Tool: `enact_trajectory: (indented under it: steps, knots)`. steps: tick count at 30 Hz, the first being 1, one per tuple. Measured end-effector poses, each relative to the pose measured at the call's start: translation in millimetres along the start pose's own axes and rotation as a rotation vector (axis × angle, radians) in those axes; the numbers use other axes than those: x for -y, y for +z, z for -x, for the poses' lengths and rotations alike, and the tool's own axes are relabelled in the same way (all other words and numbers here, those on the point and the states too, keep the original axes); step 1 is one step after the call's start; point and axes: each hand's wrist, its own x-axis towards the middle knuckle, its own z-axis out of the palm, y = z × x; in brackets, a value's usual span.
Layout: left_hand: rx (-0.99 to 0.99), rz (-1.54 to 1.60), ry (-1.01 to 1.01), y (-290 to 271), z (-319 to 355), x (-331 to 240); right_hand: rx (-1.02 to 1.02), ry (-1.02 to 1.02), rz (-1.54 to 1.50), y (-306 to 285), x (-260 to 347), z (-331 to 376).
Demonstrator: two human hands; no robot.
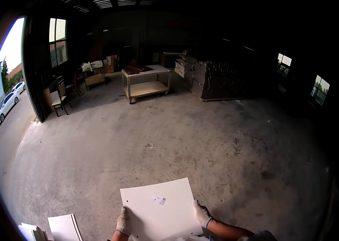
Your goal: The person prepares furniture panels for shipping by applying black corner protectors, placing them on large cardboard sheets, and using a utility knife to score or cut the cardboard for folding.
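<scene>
White flat panel (pixel 159 209) is gripped at its side edges by both gloved hands, left (pixel 123 221) and right (pixel 202 214).

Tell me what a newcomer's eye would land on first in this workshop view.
First, the flat white rectangular panel with small drilled holes at bottom centre, gripped on its edges by the gloved left hand and gloved right hand. Next, the two-tier wooden trolley table far across the bare grey concrete floor. More white panels lie at lower left.
</scene>
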Motion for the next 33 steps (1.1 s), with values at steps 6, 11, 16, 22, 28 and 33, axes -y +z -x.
enact_trajectory:
  steps: [6, 11, 16, 22, 28, 33]
  knots:
    - [-0.029, -0.624, 0.362, 92.2, -250.2, -101.6, 0.105, 0.05, -0.13, 3.3, 25.4, -188.7]
    - [0.192, -0.392, 0.331, 211.7, -412.9, -257.2, 0.064, -0.206, 0.191, -19.6, 91.5, -447.8]
    - [0.151, -0.18, 0.225, 313.1, -493.8, -360.0, 0.117, -0.446, 0.601, -61.2, 172.7, -649.7]
    - [0.099, 0.293, 0.216, 396.2, -739.6, -388.0, -0.001, -0.359, 0.406, -62.1, 289.6, -916.2]
    - [0.081, 0.172, 0.07, 610.7, -956.3, -615.0, -0.124, -0.196, 0.254, -118.6, 381.1, -1180.1]
    - [0.225, -0.27, 0.202, 757.4, -1092.9, -786.1, -0.191, -0.665, 0.631, -160.2, 535.3, -1290.5]
